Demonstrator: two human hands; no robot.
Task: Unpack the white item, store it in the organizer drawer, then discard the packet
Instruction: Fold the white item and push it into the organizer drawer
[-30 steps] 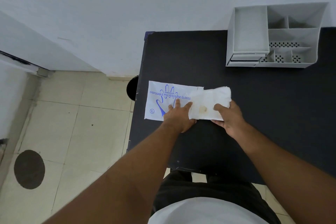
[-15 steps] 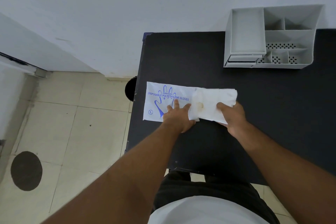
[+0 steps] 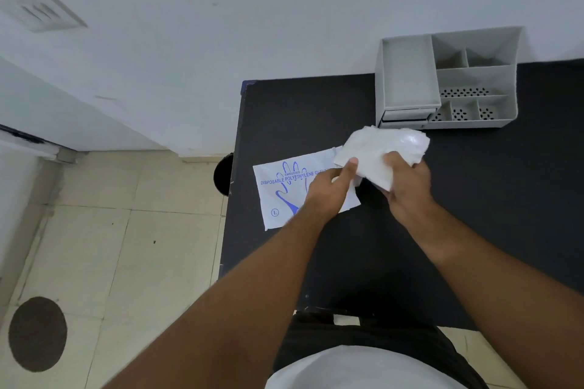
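Observation:
A white packet [image 3: 284, 193] with blue glove print lies flat near the left edge of the black table [image 3: 474, 199]. My left hand [image 3: 328, 196] rests on its right end, index finger touching the white item. My right hand [image 3: 407, 183] grips the crumpled white stack of plastic gloves [image 3: 379, 148], lifted clear of the packet's mouth. The grey organizer [image 3: 445, 79] stands at the table's back against the wall, its small drawer [image 3: 406, 115] at the lower left looking closed.
Tiled floor [image 3: 126, 246] lies to the left of the table, with a dark round patch [image 3: 37, 333] at the lower left. A black round object [image 3: 222, 174] pokes out beside the table's left edge. White wall behind.
My right hand has pulled the white gloves out of the packet, up and to the right toward the organizer. My left hand stays on the packet.

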